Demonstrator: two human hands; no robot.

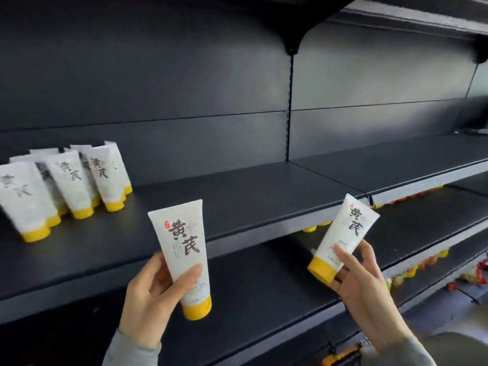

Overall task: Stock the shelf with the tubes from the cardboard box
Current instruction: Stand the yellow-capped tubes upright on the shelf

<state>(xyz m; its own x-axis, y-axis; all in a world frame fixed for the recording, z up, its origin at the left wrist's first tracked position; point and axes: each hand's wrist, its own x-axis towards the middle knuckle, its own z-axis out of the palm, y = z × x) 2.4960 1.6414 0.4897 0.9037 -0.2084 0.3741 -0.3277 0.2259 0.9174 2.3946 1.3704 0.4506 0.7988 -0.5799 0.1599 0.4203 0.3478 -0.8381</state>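
Observation:
My left hand grips a white tube with a yellow cap, held upright with the cap down, in front of the dark shelf. A second white tube sits in my right hand, tilted with its cap toward the lower left. Both tubes hang in the air just in front of the shelf's front edge. Several matching tubes stand cap-down in rows at the left end of the shelf. The cardboard box is out of sight.
The shelf board runs bare to the right of the standing tubes, up to a vertical slotted post. Another board continues further right. Lower shelves at the right hold yellow-capped items and colourful packets.

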